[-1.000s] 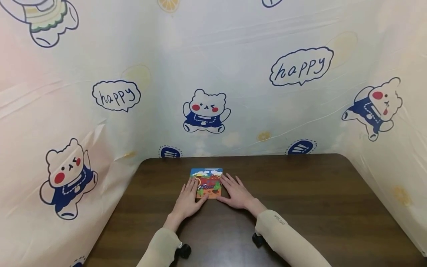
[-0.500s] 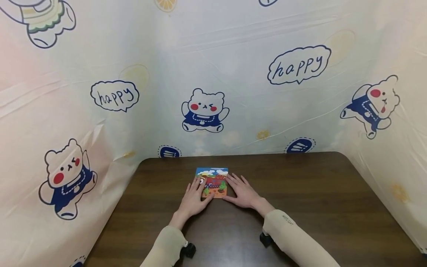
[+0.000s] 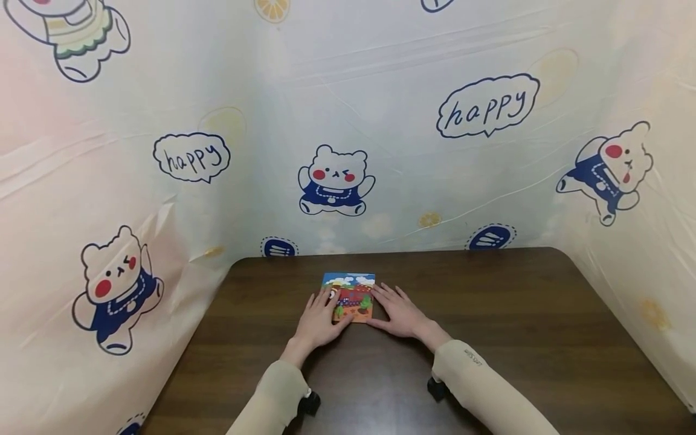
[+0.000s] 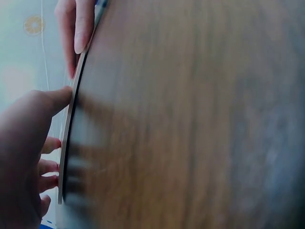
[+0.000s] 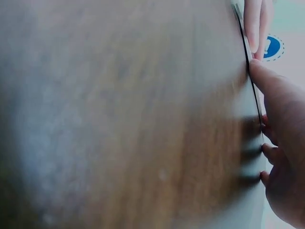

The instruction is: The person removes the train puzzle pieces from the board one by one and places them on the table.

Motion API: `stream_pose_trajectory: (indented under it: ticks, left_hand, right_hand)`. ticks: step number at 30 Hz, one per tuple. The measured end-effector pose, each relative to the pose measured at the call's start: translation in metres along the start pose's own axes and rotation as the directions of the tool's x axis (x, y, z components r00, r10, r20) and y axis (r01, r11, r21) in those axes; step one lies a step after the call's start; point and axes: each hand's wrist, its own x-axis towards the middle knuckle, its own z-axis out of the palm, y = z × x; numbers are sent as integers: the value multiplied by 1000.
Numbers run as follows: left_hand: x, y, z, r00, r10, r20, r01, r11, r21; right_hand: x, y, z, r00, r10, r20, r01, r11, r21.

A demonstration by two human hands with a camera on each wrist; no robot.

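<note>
A small square picture board [image 3: 356,296], thin and brightly printed with blue sky, clouds and a red and orange scene, lies flat at the far middle of the brown table [image 3: 516,326]. My left hand [image 3: 319,319] rests on its left part, fingers extended over the print and thumb at the near edge. Along the right edge, my right hand [image 3: 401,315] touches with straight fingertips, its thumb at the near right corner. Both wrist views look low along the tabletop, so the board shows there only as a thin edge by the fingers.
A pale curtain [image 3: 348,90] printed with bears and speech bubbles surrounds the table at the back and both sides. Each wrist carries a small black device [image 3: 310,403] below the beige sleeve [image 3: 274,393].
Both hands and the picture board have shifted a little to the right across the table, mostly in the first half second. The hands keep the same pose on it.
</note>
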Motion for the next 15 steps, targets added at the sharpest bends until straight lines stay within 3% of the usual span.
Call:
stream_pose_trajectory:
  ticks: [8,15]
  left_hand:
    - [1,12,1,1000,8,6,-9,999,38]
    - [8,13,5,1000,21,14,-22,997,71]
  right_hand:
    - [-7,4,-8,1000,8,11,-8,1000,-25]
    - [-9,8,-10,1000,8,27,-7,999,-33]
